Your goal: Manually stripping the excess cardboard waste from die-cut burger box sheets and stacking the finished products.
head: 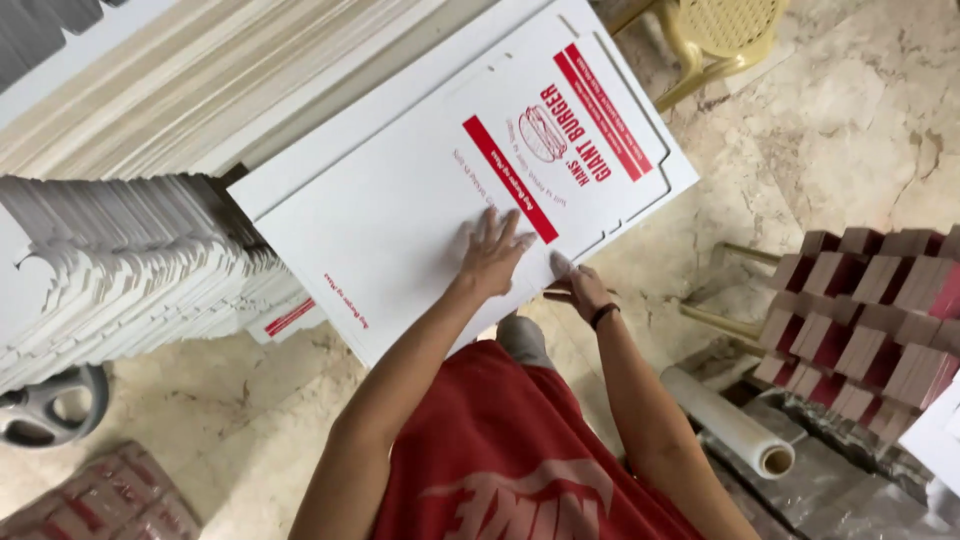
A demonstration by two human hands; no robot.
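A flat white cardboard box blank with red stripes and a burger drawing lies tilted in front of me, on top of another white sheet. My left hand rests flat on its lower middle, fingers spread apart. My right hand, with a dark band on the wrist, pinches the blank's near edge between thumb and fingers. My red shirt fills the bottom of the view.
Tall stacks of flat white blanks stand at the left and across the top. Folded red-and-brown boxes pile up at the right. A roll of clear film lies near my right arm. A yellow plastic chair stands at the top. The floor is marble.
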